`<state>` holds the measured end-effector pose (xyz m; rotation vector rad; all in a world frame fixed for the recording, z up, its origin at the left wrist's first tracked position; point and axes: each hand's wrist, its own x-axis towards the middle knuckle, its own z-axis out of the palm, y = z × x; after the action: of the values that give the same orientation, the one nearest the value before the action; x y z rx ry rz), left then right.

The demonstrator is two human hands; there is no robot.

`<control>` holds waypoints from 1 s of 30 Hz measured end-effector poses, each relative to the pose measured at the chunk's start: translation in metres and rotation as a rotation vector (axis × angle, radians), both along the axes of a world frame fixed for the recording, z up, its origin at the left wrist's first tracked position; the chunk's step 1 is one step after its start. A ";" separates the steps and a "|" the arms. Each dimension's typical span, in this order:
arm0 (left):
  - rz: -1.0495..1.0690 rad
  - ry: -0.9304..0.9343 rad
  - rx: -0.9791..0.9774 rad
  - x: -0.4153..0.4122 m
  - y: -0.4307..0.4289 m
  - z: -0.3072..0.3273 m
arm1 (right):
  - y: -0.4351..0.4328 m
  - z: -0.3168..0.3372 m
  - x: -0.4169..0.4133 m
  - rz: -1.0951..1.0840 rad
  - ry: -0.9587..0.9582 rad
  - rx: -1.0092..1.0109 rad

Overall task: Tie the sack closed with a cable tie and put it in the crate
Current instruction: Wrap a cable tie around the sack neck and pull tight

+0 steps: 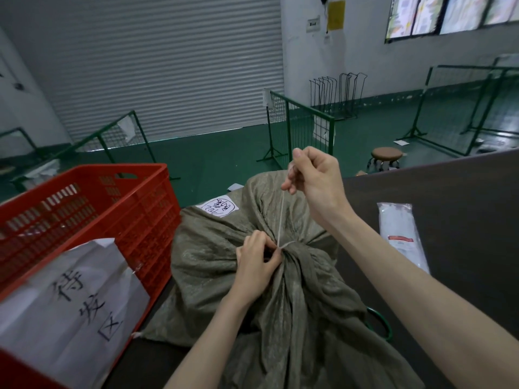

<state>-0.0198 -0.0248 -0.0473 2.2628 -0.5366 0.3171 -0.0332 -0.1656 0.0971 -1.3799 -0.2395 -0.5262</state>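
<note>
at sack (280,276) neck, right hand (314,175) pinching cable tie (281,217)

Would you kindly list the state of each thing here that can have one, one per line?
sack: on the table, neck gathered
cable tie: looped around the neck, tail pulled upward
left hand: pinching the tie at the neck
right hand: closed on the tie's tail
crate: open-topped, sack not in it
bag of ties: lying flat on the table
roller door: shut
</note>
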 end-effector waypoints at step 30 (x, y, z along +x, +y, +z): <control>0.012 -0.030 -0.292 -0.018 0.000 0.003 | -0.019 -0.011 -0.003 -0.105 -0.027 -0.565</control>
<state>-0.0374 -0.0249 -0.0447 1.9821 -0.4600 0.4085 -0.0364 -0.1842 0.0856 -1.9428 -0.3566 -0.5893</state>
